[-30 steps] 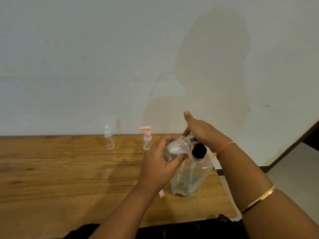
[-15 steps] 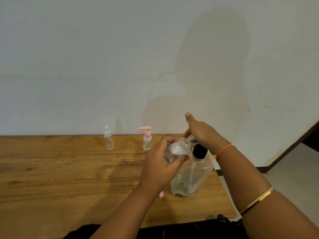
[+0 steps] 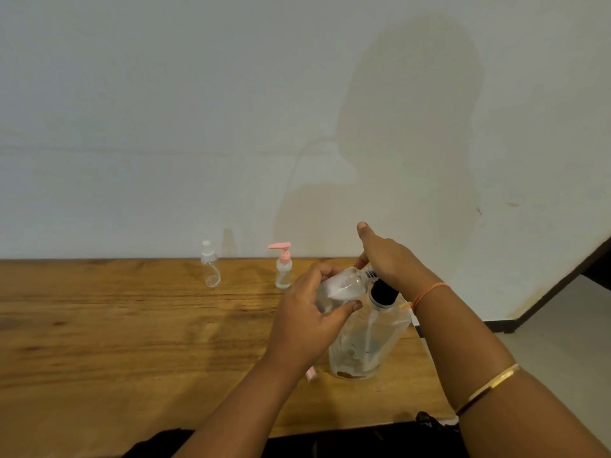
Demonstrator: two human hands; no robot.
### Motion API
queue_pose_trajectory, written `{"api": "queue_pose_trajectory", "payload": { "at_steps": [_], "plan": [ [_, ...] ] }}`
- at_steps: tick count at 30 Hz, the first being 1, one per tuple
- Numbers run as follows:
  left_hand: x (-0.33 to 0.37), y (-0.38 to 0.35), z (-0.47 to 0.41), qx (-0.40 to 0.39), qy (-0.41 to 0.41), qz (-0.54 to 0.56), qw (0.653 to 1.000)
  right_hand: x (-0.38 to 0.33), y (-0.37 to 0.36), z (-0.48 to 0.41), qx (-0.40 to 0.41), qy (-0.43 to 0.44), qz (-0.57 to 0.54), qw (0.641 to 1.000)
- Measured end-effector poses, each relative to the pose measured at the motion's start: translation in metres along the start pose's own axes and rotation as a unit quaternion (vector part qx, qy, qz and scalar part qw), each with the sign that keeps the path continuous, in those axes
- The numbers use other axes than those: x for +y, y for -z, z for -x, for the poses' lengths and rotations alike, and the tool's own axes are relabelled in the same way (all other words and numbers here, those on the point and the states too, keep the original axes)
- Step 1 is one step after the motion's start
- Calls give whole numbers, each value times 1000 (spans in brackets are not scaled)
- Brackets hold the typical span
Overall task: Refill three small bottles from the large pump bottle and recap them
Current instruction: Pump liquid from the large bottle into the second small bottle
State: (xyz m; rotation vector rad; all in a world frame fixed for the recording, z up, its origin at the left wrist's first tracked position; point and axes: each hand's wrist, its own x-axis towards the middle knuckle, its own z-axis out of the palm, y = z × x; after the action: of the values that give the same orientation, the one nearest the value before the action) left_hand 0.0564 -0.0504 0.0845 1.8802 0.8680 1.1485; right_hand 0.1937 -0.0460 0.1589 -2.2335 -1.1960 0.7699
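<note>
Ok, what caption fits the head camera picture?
Left hand holds a small bottle tilted at the pump bottle's top; right hand rests on top.

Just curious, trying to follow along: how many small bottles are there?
3. The small clear bottle with a white cap stands by the wall; the small bottle with a pink pump stands to its right; the left hand grips the tilted small clear bottle.
</note>
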Motion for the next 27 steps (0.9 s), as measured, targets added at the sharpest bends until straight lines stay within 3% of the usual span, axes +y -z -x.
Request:
{"api": "queue_pose_trajectory", "payload": {
  "at_steps": [6, 12, 23, 27],
  "plan": [
    [2, -1, -2, 15, -13, 13, 1000, -8, 8, 0, -26, 4, -23, 999],
    [2, 0, 1, 8, -13, -1, 1000, 3, -1, -3, 15, -3, -11, 1000],
    [1, 1, 0, 18, -12, 14, 1000, -7, 5, -3, -14, 4, -29, 999],
    [1, 2, -1, 16, -9, 9, 1000, -3, 0, -6, 10, -3, -3, 1000]
  ]
}}
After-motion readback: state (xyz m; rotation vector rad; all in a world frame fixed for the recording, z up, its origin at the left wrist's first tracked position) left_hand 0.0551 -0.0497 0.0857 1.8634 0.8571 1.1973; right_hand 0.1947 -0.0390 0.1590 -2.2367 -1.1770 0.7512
